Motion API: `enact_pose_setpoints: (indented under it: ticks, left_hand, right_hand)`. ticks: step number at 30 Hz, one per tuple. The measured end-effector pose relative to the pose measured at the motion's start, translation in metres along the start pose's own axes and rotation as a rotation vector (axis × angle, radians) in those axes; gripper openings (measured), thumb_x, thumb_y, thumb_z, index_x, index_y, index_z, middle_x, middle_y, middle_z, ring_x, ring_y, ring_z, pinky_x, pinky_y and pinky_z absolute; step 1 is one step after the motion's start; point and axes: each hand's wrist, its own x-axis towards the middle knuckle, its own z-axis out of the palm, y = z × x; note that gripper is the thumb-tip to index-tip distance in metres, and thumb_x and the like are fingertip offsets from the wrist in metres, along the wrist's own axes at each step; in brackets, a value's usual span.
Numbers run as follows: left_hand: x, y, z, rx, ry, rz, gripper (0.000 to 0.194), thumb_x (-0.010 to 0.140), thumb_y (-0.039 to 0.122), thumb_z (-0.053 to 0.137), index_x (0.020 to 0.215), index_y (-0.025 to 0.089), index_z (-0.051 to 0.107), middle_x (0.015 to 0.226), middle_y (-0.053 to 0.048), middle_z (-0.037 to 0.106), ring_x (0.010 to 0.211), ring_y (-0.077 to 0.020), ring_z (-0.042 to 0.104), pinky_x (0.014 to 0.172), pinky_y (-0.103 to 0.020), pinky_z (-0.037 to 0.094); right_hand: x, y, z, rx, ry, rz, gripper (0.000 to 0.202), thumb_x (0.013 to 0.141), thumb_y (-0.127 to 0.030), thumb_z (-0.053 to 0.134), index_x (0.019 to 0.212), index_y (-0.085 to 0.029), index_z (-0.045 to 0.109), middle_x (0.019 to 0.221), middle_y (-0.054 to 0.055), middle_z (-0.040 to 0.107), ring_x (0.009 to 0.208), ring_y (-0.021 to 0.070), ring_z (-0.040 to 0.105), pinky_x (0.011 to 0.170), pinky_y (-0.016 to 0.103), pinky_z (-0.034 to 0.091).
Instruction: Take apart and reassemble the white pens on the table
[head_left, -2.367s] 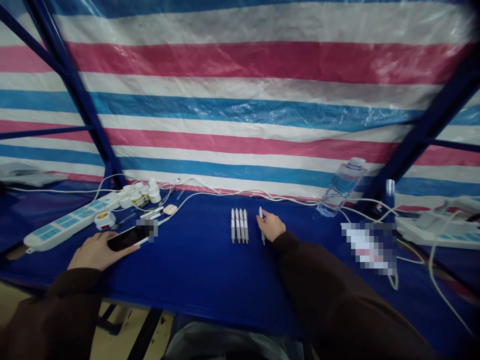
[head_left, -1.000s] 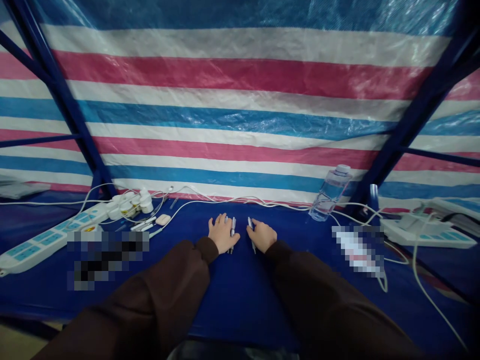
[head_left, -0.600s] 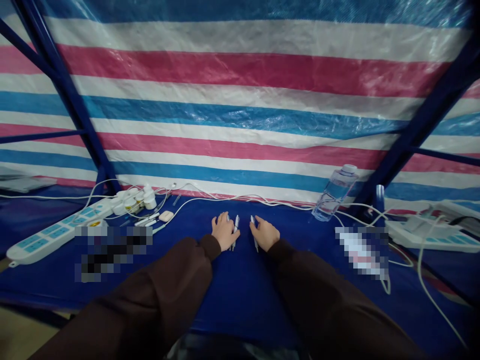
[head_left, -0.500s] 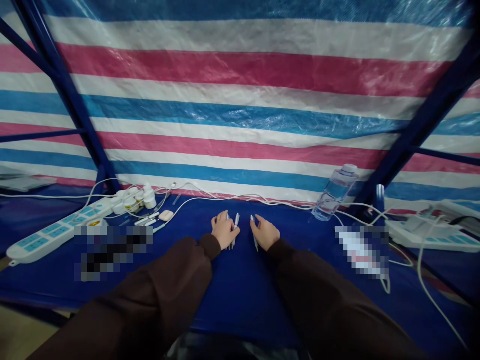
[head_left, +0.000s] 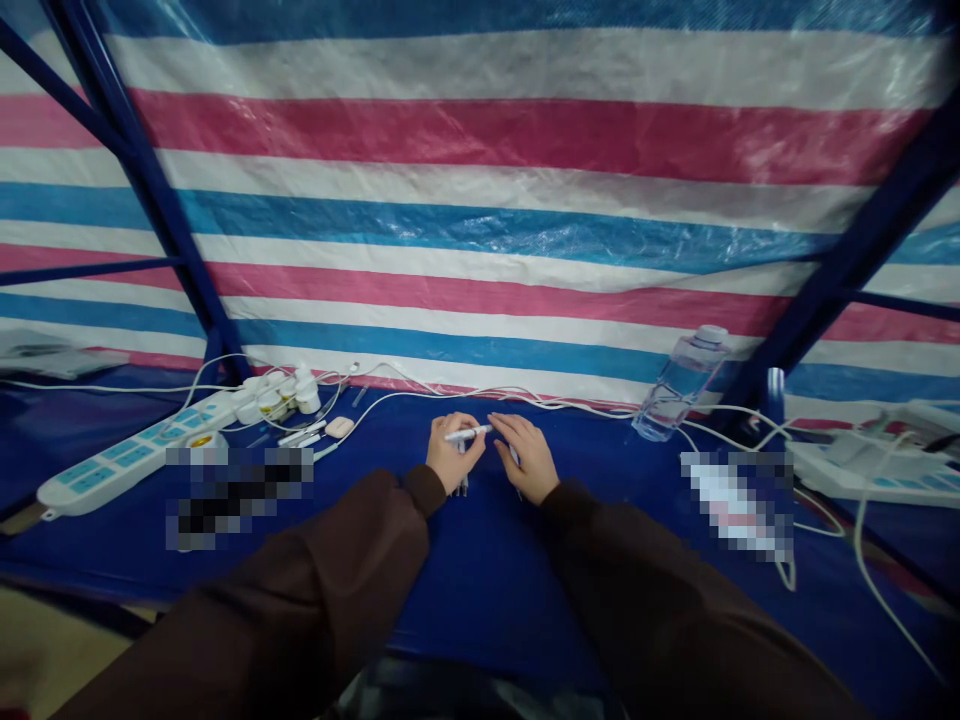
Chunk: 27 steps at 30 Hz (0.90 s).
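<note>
Pen (head_left: 468, 433) (white) between both hands

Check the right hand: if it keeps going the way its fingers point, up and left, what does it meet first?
Most likely the white pen held crosswise in the left hand; the right hand has its fingertips beside the pen's end. Contact can't be judged; depth is unclear.

Long dark brown sleeves to the wrists, bare hands (head_left: 491, 455) beyond
</note>
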Motion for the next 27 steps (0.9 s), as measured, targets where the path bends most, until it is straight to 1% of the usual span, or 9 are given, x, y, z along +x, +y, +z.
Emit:
enact_pose_setpoints:
  ticks: [4, 7, 10, 14, 16, 18, 20, 23, 27]
  left_hand:
    - [0.001, -0.001, 0.0, -0.135, -0.099, -0.003, 0.006, 0.073, 0.025, 0.056, 0.076, 0.02, 0.057, 0.076, 0.0, 0.063, 0.079, -0.015, 0.057, 0.081, -0.03, 0.042]
    - [0.003, -0.005, 0.001, -0.242, -0.11, -0.051, 0.01, 0.074, 0.027, 0.056, 0.078, 0.018, 0.06, 0.081, -0.003, 0.064, 0.08, -0.0157, 0.058, 0.079, -0.029, 0.043]
    - [0.006, -0.011, 0.002, -0.316, -0.057, -0.12, 0.015, 0.074, 0.03, 0.057, 0.08, 0.017, 0.06, 0.08, -0.003, 0.063, 0.077, -0.0151, 0.059, 0.074, -0.027, 0.045]
    - [0.011, -0.022, 0.001, -0.363, 0.058, -0.189, 0.027, 0.073, 0.032, 0.059, 0.095, 0.018, 0.053, 0.072, 0.001, 0.059, 0.065, -0.0113, 0.057, 0.064, -0.023, 0.043]
    - [0.013, -0.028, -0.002, -0.283, 0.045, -0.188, 0.029, 0.073, 0.034, 0.059, 0.097, 0.019, 0.051, 0.066, 0.003, 0.057, 0.063, -0.0109, 0.056, 0.064, -0.023, 0.042]
    - [0.014, -0.032, -0.005, -0.116, -0.025, -0.15, 0.027, 0.076, 0.038, 0.056, 0.095, 0.02, 0.052, 0.068, 0.003, 0.056, 0.067, -0.0124, 0.056, 0.067, -0.024, 0.042]
    - [0.014, -0.033, -0.009, 0.105, -0.092, -0.069, 0.025, 0.079, 0.041, 0.052, 0.094, 0.021, 0.054, 0.083, -0.001, 0.059, 0.083, -0.0159, 0.056, 0.076, -0.028, 0.04]
    - [0.014, -0.029, -0.014, 0.34, -0.196, 0.093, 0.029, 0.082, 0.042, 0.047, 0.101, 0.021, 0.055, 0.108, -0.006, 0.053, 0.101, -0.02, 0.048, 0.085, -0.033, 0.035]
    - [0.013, -0.022, -0.017, 0.438, -0.292, 0.215, 0.029, 0.088, 0.038, 0.037, 0.102, 0.022, 0.055, 0.099, -0.006, 0.056, 0.096, -0.0201, 0.046, 0.084, -0.035, 0.031]
  right_hand:
    - [-0.001, 0.002, 0.003, 0.05, -0.017, -0.014, 0.033, 0.089, -0.022, 0.034, 0.118, -0.018, 0.051, 0.116, 0.007, 0.057, 0.114, 0.0173, 0.043, 0.091, 0.031, 0.033]
    - [-0.001, 0.004, 0.005, 0.052, -0.026, 0.022, 0.03, 0.09, -0.023, 0.034, 0.11, -0.018, 0.056, 0.105, 0.008, 0.061, 0.103, 0.0176, 0.05, 0.084, 0.03, 0.036]
    - [-0.001, 0.004, 0.004, -0.001, -0.038, 0.052, 0.03, 0.09, -0.024, 0.034, 0.108, -0.018, 0.057, 0.099, 0.009, 0.062, 0.095, 0.0179, 0.052, 0.077, 0.029, 0.035]
    - [-0.001, 0.005, 0.004, -0.081, -0.018, 0.078, 0.031, 0.09, -0.021, 0.033, 0.11, -0.017, 0.056, 0.099, 0.009, 0.062, 0.093, 0.0182, 0.051, 0.075, 0.03, 0.034]
    - [-0.001, 0.005, 0.005, -0.104, -0.025, 0.092, 0.031, 0.09, -0.02, 0.032, 0.11, -0.017, 0.056, 0.099, 0.009, 0.062, 0.093, 0.0185, 0.051, 0.075, 0.03, 0.033]
    - [-0.001, 0.005, 0.006, -0.119, -0.034, 0.105, 0.032, 0.09, -0.019, 0.032, 0.11, -0.017, 0.056, 0.099, 0.009, 0.062, 0.093, 0.0188, 0.051, 0.075, 0.03, 0.033]
    - [-0.001, 0.005, 0.006, -0.129, -0.034, 0.109, 0.032, 0.09, -0.018, 0.031, 0.11, -0.017, 0.056, 0.099, 0.009, 0.062, 0.093, 0.0189, 0.051, 0.075, 0.03, 0.033]
    - [-0.001, 0.005, 0.007, -0.134, -0.033, 0.093, 0.031, 0.09, -0.017, 0.032, 0.11, -0.017, 0.056, 0.1, 0.009, 0.062, 0.093, 0.0183, 0.052, 0.076, 0.03, 0.032]
    - [-0.003, 0.006, 0.009, -0.12, -0.018, 0.072, 0.032, 0.091, -0.017, 0.03, 0.11, -0.017, 0.056, 0.101, 0.008, 0.063, 0.093, 0.0169, 0.053, 0.077, 0.029, 0.031]
